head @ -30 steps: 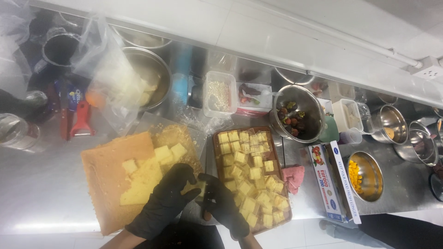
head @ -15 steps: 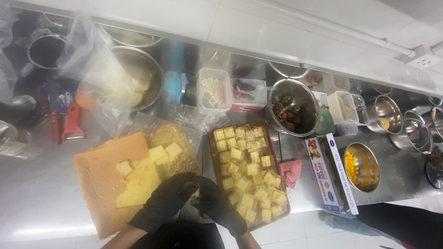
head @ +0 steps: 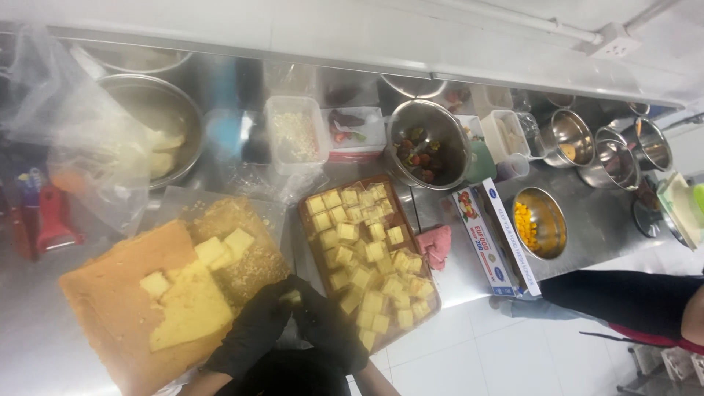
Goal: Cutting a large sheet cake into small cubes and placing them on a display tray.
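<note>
Cake cube point(head: 293, 297) between both hands' grip.

Bright overhead glare (soft, blurred edges)

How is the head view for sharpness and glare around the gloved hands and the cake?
Head view: soft overall, with edges of the cake cubes smeared; left hand and right hand are dark, detail-less shapes; bright glare on the steel counter; haze across the top.

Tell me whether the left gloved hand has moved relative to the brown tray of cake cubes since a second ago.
No. The left hand still sits beside the tray's near left edge, touching the right hand.
</note>
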